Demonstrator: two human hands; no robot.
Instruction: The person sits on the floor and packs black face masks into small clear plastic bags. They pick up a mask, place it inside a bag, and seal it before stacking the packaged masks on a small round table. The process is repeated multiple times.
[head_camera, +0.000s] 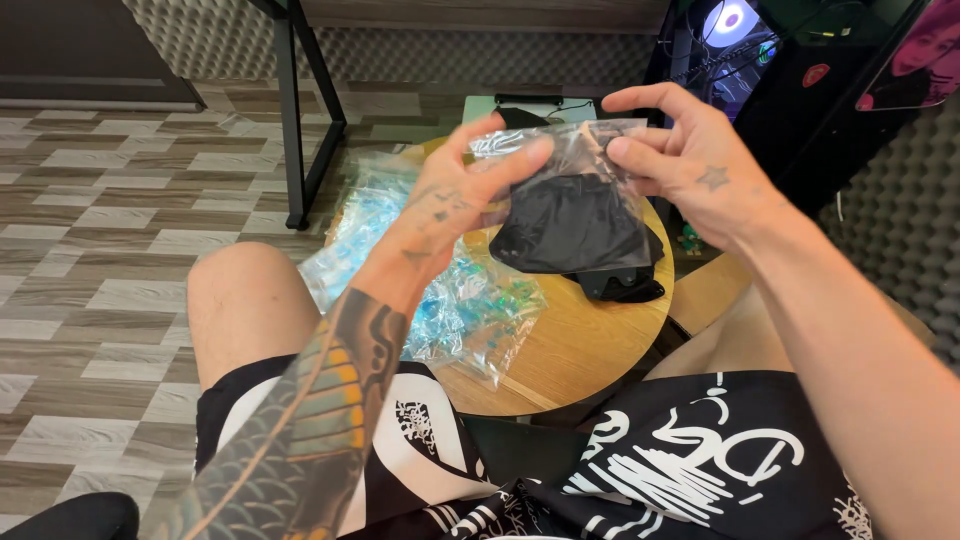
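Held: clear plastic bag (575, 200) with black cloth inside, top edge pinched between my left hand (455, 195) and right hand (690, 160). Below: round wooden table (590, 340), pile of clear bags of blue pieces (440, 290) at its left, black item (620, 285) under the bag.

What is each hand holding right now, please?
Left hand: closed on the clear plastic bag with black cloth inside.
Right hand: pinching the same bag's top edge.

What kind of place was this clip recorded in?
Probably a home gaming or computer room. A lit computer tower with a glowing fan stands by foam-padded walls, and the person sits at a small round wooden table on a wood-pattern floor, both hands on a clear bag of black fabric.
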